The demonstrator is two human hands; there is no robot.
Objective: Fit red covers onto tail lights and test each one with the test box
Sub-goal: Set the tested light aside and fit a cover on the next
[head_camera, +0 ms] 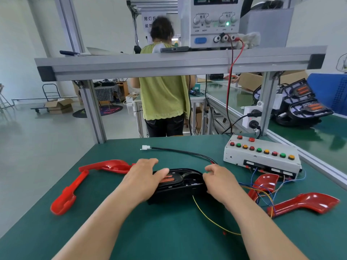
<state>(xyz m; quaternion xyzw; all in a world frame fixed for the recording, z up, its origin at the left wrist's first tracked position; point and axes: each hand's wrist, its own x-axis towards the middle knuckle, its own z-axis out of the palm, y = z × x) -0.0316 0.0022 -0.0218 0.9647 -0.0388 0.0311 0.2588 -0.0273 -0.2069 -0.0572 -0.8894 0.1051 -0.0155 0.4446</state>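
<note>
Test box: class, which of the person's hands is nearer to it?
Right. The right hand holds the tail light at its right end, just left of the test box; the left hand rests on its left end, farther off.

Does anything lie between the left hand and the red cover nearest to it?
Nothing visible does. The left hand rests on the tail light, and the nearest red cover lies directly to its left on the table.

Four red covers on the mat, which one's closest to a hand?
The far red cover of the two on the left: its right end meets the left hand resting on the tail light. The other three lie clear of both hands.
</note>
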